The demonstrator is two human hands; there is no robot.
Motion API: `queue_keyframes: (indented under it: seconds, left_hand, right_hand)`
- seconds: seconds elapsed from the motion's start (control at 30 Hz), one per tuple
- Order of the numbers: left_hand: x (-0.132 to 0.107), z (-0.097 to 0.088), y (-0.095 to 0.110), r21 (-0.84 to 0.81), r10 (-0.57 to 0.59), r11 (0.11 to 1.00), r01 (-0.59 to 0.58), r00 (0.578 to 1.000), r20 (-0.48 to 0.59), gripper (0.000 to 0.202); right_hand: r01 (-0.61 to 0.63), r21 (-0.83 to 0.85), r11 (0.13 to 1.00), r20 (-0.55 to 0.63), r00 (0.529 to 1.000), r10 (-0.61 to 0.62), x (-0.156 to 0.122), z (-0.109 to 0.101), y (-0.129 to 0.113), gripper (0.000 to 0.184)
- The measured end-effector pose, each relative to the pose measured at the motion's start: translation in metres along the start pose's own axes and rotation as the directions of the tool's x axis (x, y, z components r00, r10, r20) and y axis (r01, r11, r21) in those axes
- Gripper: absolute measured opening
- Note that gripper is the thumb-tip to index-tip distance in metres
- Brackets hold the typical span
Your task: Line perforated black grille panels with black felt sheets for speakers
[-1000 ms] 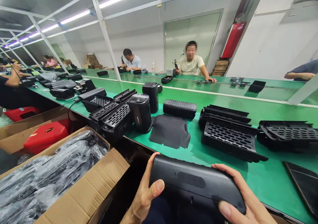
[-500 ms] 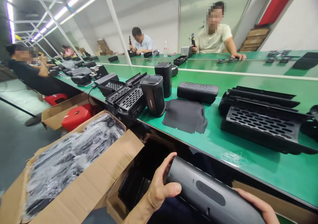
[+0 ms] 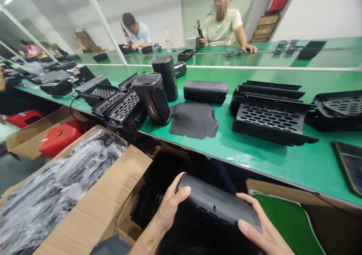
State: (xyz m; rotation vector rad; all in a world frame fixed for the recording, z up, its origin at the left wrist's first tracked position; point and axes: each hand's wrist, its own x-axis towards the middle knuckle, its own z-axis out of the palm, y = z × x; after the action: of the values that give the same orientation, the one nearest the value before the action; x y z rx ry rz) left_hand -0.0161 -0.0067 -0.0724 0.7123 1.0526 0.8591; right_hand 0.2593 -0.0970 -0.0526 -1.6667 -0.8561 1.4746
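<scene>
I hold a long black speaker shell (image 3: 217,204) by its two ends, low in front of me and below the edge of the green table (image 3: 283,164). My left hand (image 3: 169,206) wraps the left end, thumb on top. My right hand (image 3: 260,232) grips the right end from below. Under the shell an open carton (image 3: 141,209) holds more black parts. On the table ahead lie a black cloth sheet (image 3: 194,120), a finished black speaker (image 3: 205,91) and stacks of perforated black grilles (image 3: 271,117).
A large cardboard box (image 3: 93,209) of plastic-wrapped black parts stands at my left. Two upright black speaker bodies (image 3: 154,98) and more grilles (image 3: 123,108) crowd the table's left. Red stools (image 3: 58,138) sit on the floor. Two people sit across the far table; another works far left.
The shell has come down from table height to below the table edge and turned. My view has tilted downwards. Both hands have kept their grip on its ends.
</scene>
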Motion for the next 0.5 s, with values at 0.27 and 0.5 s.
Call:
queue_keyframes:
  seconds: [0.27, 0.5]
  left_hand:
    - [0.004, -0.028, 0.005, 0.037, -0.102, 0.995, 0.097, 0.976, 0.195, 0.074]
    - [0.005, -0.02, -0.003, 0.158, -0.022, 0.987, 0.006, 0.994, 0.105, 0.064]
  right_hand:
    - [-0.084, 0.213, 0.973, 0.105, 0.993, 0.063, 0.003, 0.001, 0.023, 0.086]
    - [-0.068, 0.203, 0.977, 0.106, 0.993, 0.048, 0.007, -0.005, 0.043, 0.096]
